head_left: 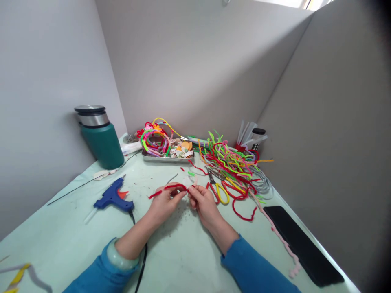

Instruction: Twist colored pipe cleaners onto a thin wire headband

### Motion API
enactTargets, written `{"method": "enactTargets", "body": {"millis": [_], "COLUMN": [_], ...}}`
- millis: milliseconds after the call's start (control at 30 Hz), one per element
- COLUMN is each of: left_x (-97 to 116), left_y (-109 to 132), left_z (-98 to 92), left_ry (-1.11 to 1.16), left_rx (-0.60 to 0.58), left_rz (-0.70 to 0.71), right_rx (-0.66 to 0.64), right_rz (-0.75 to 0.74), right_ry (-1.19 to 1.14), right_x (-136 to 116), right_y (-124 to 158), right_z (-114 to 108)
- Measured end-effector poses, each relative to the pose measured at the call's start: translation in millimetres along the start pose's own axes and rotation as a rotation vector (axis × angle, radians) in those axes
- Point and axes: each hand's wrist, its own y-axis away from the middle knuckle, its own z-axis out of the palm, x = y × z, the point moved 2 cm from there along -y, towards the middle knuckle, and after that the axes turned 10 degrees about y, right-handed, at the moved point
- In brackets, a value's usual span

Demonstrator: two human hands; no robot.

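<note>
The pale green counter [183,256] carries a bottle [104,144] and glue gun [111,197] toward its left edge, a tray [168,160] and pipe cleaners [229,159] near its back edge, scissors [211,179], and a black pad [311,254] along its right edge.

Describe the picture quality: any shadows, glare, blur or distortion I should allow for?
Head view: bright window strip glaring at the top right, slanting shadow across the smooth grey back panel; head view: darkened upper right edge, teal cylindrical bottle leaning, probably wide-angle distortion; head view: thin red fuzzy stem slightly soft but traceable.
</note>
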Motion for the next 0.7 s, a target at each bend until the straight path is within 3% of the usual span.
{"method": "enactTargets", "body": {"millis": [100, 300, 500, 600, 700], "left_x": [0.6, 2.3, -1.3, -2.8, -3.2], "left_y": [0.2, -0.5, -2.3, -3.5, -4.6], "left_z": [1.3, 0.5, -0.6, -0.9, -0.7], "left_ry": [-0.04, 0.021, 0.04, 0.06, 0.102], "left_rx": [-0.018, -0.003, -0.066, -0.08, -0.086], "left_rz": [-0.014, 0.164, 0.335, 0.298, 0.164], "right_rx": [0.001, -0.002, -0.007, -0.007, -0.006], "right_rz": [0.003, -0.001, 0.006, 0.009, 0.015], "right_ry": [-0.002, 0.0, 0.0, -0.005, -0.007], "right_x": [-0.5, 1.5, 1.4, 0.4, -0.3], "right_y": [0.1, -1.1, -1.2, -0.6, 0.1], "right_z": [0.4, 0.1, -0.2, -0.4, -0.8]}}
